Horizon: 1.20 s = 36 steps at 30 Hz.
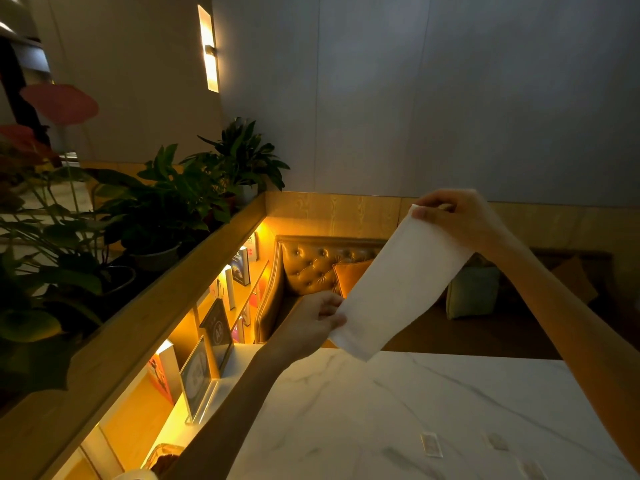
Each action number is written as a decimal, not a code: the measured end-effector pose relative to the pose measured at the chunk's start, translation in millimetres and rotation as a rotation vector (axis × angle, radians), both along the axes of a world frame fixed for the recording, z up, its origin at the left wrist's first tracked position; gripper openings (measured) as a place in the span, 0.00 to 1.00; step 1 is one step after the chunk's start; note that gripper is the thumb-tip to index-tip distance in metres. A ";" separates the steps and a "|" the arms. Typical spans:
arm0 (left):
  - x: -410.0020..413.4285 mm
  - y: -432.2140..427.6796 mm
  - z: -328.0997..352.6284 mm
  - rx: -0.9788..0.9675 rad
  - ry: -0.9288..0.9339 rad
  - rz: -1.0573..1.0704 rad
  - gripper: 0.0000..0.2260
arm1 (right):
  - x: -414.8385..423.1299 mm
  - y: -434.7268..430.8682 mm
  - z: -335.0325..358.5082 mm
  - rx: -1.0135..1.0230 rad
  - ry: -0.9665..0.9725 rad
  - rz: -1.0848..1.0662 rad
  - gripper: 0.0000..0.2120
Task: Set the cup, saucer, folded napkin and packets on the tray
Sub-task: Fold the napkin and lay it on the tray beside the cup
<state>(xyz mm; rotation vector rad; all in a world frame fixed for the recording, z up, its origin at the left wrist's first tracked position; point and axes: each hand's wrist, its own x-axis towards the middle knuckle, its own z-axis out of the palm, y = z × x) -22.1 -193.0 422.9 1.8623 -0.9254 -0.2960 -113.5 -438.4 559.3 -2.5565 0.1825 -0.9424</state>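
Above table (415, 410), napkin (401, 289), packets (431, 444) dim

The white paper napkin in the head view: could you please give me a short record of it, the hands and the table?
napkin: long white paper napkin, stretched out in the air above the table's far edge
left hand: left hand, grip pinching the napkin's lower end
right hand: right hand, grip pinching its upper end
table: white marble table
packets: small pale packets lying flat on the table, near right
cup, saucer, tray: not in view
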 end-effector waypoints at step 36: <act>12.2 -4.3 1.4 -0.694 0.004 0.524 0.11 | 5.6 23.1 -59.9 0.126 -0.510 0.060 0.05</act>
